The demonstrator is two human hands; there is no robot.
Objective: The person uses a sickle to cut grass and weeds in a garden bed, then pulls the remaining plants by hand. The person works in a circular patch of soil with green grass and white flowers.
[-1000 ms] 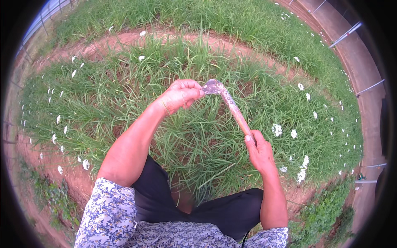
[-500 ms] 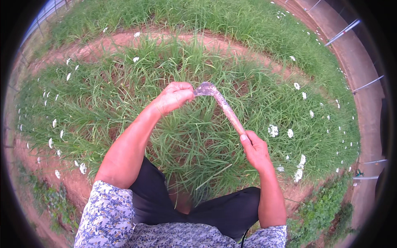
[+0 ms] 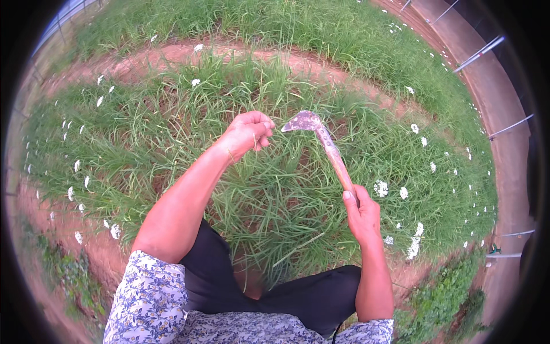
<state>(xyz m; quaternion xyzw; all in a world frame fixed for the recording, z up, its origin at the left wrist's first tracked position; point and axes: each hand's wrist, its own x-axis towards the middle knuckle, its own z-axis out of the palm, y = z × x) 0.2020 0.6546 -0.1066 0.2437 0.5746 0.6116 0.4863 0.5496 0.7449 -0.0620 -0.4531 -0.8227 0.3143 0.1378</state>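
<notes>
Head view shows the left hand, fingers curled empty, now just off the sickle blade at frame centre, while right hand fingers clamp its handle above grass.

Place: outdoor farm plot — cultivated field | Ground: raised beds of long green grass split by bare reddish soil paths | Plants: small white flowers dotted along bed edges | Edge: metal poles lining a dirt track — fence or greenhouse frame, cannot tell
</notes>
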